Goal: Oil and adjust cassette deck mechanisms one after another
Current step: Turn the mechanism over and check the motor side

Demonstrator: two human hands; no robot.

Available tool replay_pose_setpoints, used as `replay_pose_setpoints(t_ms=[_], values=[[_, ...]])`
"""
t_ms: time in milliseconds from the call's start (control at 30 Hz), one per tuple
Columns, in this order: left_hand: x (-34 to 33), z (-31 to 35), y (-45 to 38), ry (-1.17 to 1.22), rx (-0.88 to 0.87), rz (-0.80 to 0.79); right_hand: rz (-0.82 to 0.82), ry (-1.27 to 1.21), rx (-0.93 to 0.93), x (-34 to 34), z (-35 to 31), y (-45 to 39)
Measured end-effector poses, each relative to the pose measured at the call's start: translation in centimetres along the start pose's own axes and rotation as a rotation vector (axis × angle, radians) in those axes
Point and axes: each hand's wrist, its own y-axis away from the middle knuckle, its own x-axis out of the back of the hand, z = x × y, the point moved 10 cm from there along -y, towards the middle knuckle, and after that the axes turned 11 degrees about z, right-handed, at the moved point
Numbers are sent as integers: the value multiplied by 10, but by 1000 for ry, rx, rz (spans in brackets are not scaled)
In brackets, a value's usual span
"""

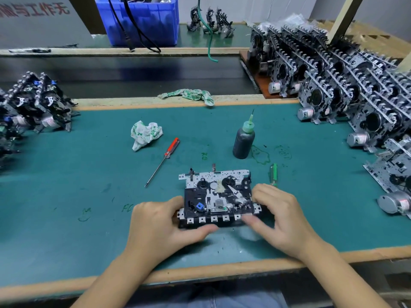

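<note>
Both hands hold one cassette deck [219, 197] that lies flat on the green counter [89, 218], near its front edge. Left hand [164, 221] curls round the deck's left end, fingers along the side and thumb lying under the row of square keys at the front. Right hand [280, 214] grips the right end the same way, its thumb blurred over the keys, so I cannot tell whether it presses one or only rests there.

Judging by its looks, the deck is a thin stamped metal plate carrying black plastic parts, small springs, two spindles and a blue piece near the front. It should be light and stiff as a whole, but the levers and springs on top look easy to bend or knock loose, and any oiled spots would be slippery. The plain outer edges of the plate and the key bar seem the safest places to hold it, as the hands do now.

Behind the deck stands a dark oil bottle [244, 141] with a green needle tip. A red-handled screwdriver [163, 161] lies behind and to the deck's left, a crumpled rag [145, 134] farther behind on that side. A small green tool [274, 174] lies just right of the deck. Rows of other decks [355, 90] stand stacked far to its right, and more [33, 105] far to its left.
</note>
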Motion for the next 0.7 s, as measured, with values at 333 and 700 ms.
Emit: replay_pose_setpoints(t_ms=[333, 700], values=[[12, -20, -11, 345, 335, 91, 7, -467, -551, -7, 16, -8], [33, -2, -47, -231, 119, 87, -163, -61, -344, -14, 31, -27]])
